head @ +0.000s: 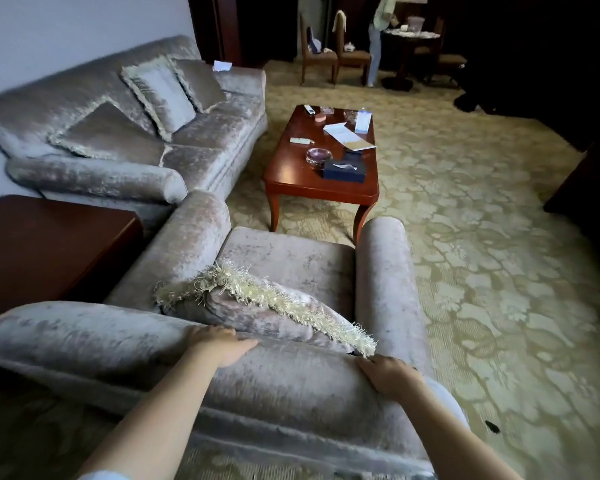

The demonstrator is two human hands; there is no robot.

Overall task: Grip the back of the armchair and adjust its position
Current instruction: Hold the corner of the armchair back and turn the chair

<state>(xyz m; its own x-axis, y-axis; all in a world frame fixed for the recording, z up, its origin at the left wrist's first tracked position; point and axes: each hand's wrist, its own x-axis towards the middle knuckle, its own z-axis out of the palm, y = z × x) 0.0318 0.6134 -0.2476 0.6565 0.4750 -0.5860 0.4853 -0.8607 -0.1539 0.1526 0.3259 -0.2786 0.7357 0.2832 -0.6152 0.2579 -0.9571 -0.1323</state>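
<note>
I stand behind a grey velvet armchair (284,261) and look down over its rolled back (94,341). My left hand (219,344) rests on top of the back near its middle, fingers curled over the front edge. My right hand (388,375) grips the back's right end, fingers wrapped over the top. A fringed cushion (257,306) leans on the seat against the back, just in front of both hands.
A matching sofa (201,133) with three cushions stands ahead on the left. A dark wooden side table (49,244) touches the armchair's left arm. A wooden coffee table (326,181) with papers, an ashtray and a tissue box stands ahead. Patterned carpet (499,271) spreads right. A person stands by dining chairs (336,53) far back.
</note>
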